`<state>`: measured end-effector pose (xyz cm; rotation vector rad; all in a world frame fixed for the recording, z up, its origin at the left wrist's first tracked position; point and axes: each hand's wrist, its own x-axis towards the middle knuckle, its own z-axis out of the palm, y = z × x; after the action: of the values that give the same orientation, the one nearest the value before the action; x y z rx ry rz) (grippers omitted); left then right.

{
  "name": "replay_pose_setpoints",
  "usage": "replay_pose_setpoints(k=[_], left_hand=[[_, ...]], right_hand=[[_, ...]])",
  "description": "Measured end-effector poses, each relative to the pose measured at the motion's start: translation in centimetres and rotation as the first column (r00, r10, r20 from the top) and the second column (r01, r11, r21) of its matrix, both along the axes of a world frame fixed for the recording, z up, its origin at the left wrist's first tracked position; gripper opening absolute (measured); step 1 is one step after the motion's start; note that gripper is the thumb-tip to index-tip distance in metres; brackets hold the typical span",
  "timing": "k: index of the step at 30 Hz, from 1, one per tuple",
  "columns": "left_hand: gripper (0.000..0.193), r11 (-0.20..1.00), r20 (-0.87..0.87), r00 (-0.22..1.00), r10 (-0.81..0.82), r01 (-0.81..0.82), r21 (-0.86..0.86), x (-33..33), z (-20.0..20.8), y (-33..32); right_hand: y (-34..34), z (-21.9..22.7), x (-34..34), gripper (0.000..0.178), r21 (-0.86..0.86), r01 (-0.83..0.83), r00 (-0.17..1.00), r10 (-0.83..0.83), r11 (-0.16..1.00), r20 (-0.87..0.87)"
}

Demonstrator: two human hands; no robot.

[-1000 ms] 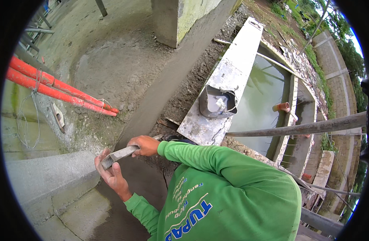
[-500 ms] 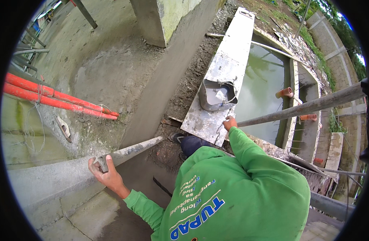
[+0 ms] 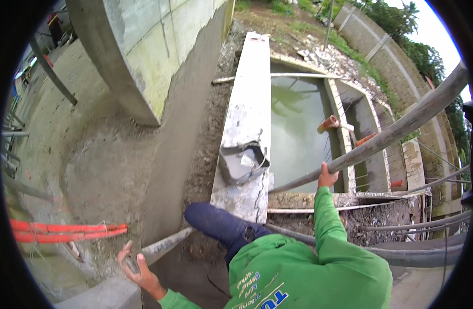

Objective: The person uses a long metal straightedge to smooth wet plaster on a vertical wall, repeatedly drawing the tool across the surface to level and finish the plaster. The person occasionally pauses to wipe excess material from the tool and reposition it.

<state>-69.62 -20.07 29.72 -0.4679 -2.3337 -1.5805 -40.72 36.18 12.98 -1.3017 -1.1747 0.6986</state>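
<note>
My right hand [image 3: 327, 176] is closed round a long grey pole [image 3: 391, 136] that slopes up to the right. My left hand [image 3: 138, 270] has its fingers and thumb spread, with nothing visible in it. It is beside the end of a narrow grey concrete ledge [image 3: 167, 247]; whether it touches the ledge is unclear. Ahead of me a long whitish plank [image 3: 244, 98] runs away from my body. On its near part sits a cut-open grey plastic container [image 3: 241, 180] with grey liquid and a pale scrap inside. My bent leg [image 3: 221, 224], in dark trousers, is at the plank's near end.
Right of the plank lies a concrete tank of greenish water [image 3: 298, 139], with orange pipe stubs [image 3: 328, 123] at its dividing walls. Orange pipes [image 3: 66, 232] stick out at left. A concrete column [image 3: 115, 67] rises at upper left beside a smooth grey strip [image 3: 177, 139]. More poles cross at lower right.
My right hand has moved from the plank's near edge onto the pole. My left hand's fingers have opened away from the ledge. My knee has come up toward the plank, and the view has shifted.
</note>
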Motion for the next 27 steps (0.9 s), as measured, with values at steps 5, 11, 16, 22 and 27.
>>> replay_pose_setpoints(k=[5, 11, 16, 22, 27], left_hand=[[0.047, 0.996, 0.144, 0.987, -0.077, 0.081, -0.026, -2.5, -2.3, 1.1], [0.045, 0.996, 0.314, 0.946, -0.077, 0.056, 0.076, -5.7, 0.6, 10.5], [0.039, 0.977, 0.323, 0.927, -0.189, 0.211, -0.036, -10.2, -1.9, 17.5], [0.043, 0.976, 0.315, 0.938, -0.145, 0.187, -0.109, -14.9, 3.0, 28.4], [0.046, 0.95, 0.185, 0.94, -0.286, 0.304, -0.074, -18.8, 17.6, 41.3]], right_hand=[[1.3, 1.4, -0.2, 0.033, -0.028, 0.013, 0.996, -0.01, 1.0, 0.086], [0.7, 0.0, 1.4, 0.033, -0.133, -0.015, 1.0, 0.014, 0.991, -0.005], [-1.9, 1.1, 1.0, 0.027, -0.228, -0.063, 0.995, 0.079, 0.972, 0.06], [-2.5, 3.2, 0.0, 0.027, -0.356, -0.062, 0.982, 0.121, 0.933, 0.144], [-2.5, 3.5, -0.1, 0.035, -0.414, 0.008, 0.965, 0.101, 0.91, 0.241]])
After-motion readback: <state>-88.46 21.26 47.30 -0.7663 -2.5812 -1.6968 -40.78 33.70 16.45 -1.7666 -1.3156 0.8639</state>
